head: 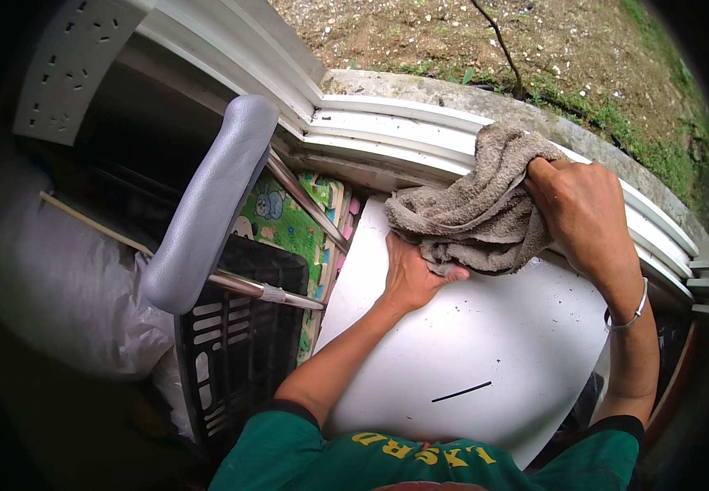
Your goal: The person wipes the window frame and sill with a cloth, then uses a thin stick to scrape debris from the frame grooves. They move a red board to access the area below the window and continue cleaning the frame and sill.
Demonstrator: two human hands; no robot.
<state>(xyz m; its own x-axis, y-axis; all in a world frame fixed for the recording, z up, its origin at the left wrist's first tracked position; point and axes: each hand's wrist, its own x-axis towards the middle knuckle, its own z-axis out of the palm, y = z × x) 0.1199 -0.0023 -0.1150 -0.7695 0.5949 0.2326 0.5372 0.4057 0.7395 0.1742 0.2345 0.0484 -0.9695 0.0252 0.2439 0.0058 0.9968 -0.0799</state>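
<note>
A grey-brown terry cloth (483, 208) is bunched up between my two hands, above the far edge of a white board or tabletop (403, 368) and partly over the white window track. My right hand (581, 208), with a metal bangle at the wrist, pinches the cloth's upper right part. Under its lower left part lies my left hand (416, 270), thumb showing and most fingers hidden by the cloth. Dark specks are scattered over the white surface, and a thin black stick (461, 391) lies nearer to me.
White window frame rails (391, 126) run along the far side, with soil and plants outside. On the left are a grey padded cushion on metal tubes (213, 202), a black plastic crate (238, 344), a patterned foam mat (287, 215) and a white plastic bag (84, 294).
</note>
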